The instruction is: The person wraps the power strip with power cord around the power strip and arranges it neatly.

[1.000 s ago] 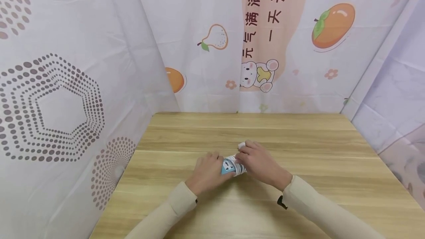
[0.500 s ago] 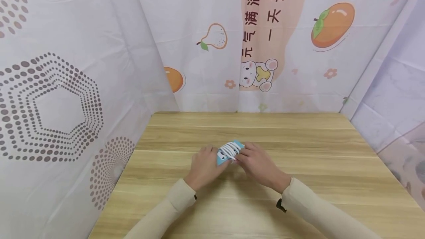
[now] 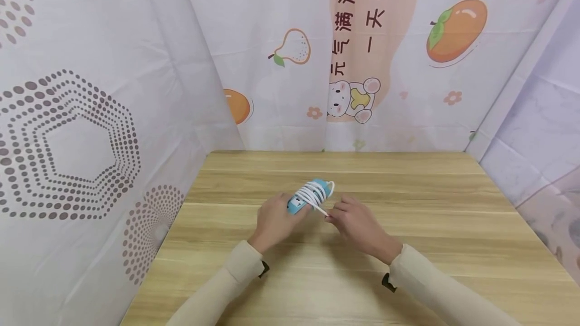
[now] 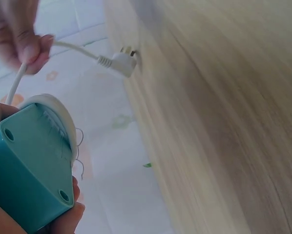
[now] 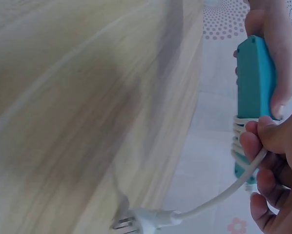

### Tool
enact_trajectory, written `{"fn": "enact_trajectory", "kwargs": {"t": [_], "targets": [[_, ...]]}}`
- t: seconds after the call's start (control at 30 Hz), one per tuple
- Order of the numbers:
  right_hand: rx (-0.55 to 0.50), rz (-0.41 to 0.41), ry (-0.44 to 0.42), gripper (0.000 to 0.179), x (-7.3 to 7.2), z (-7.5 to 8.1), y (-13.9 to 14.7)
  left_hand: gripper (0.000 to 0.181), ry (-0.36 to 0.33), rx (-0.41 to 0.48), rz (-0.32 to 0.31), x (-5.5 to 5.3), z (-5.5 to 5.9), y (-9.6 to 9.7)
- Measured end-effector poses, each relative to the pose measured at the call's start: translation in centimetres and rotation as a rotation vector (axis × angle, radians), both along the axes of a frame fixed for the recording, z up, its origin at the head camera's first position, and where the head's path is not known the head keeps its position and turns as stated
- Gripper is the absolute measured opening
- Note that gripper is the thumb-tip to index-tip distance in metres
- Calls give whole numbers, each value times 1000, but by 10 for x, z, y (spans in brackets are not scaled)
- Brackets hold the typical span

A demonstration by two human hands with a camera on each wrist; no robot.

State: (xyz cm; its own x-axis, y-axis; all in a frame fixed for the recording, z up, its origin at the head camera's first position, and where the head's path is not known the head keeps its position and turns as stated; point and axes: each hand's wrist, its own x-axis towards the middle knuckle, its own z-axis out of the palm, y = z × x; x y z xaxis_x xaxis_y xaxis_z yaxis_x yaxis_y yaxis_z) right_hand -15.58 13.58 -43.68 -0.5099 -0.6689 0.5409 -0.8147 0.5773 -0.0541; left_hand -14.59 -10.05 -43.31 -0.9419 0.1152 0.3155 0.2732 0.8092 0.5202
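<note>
A teal power strip [image 3: 296, 204] with white sockets is held up over the table by my left hand [image 3: 275, 221], which grips its near end. Several turns of white cord [image 3: 311, 193] wrap round its far half. My right hand [image 3: 359, 226] pinches the cord's loose end, drawn off to the right of the strip. Past those fingers a short length of cord runs to the white plug [image 5: 145, 220], whose metal prongs point at the tabletop in the right wrist view. From the left wrist camera the strip's underside [image 4: 36, 158] shows, with the plug [image 4: 124, 63] hanging beyond.
The wood-grain table [image 3: 389, 180] spreads under both hands. White printed curtain [image 3: 263, 9] rises behind its far edge, and more curtain [image 3: 90, 155] hangs along the left side. A pale sheet [image 3: 539, 130] covers the right side.
The power strip has tilted and moved slightly away and left in my left hand, showing more of the wraps. My right hand has come off the strip, pulling the cord's end out to the right.
</note>
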Motion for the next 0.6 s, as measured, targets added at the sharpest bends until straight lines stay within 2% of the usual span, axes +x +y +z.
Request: {"fn": "enact_trajectory", "kwargs": {"t": [0.13, 0.33, 0.6], "targets": [[-31, 4, 2, 7, 0, -3, 3, 44, -41, 55, -10, 0, 4, -1], [-115, 31, -9, 4, 0, -4, 1, 51, -75, 138, -57, 2, 10, 1], [-151, 45, -61, 7, 1, -11, -2, 53, -148, 223, -110, 5, 13, 1]]}}
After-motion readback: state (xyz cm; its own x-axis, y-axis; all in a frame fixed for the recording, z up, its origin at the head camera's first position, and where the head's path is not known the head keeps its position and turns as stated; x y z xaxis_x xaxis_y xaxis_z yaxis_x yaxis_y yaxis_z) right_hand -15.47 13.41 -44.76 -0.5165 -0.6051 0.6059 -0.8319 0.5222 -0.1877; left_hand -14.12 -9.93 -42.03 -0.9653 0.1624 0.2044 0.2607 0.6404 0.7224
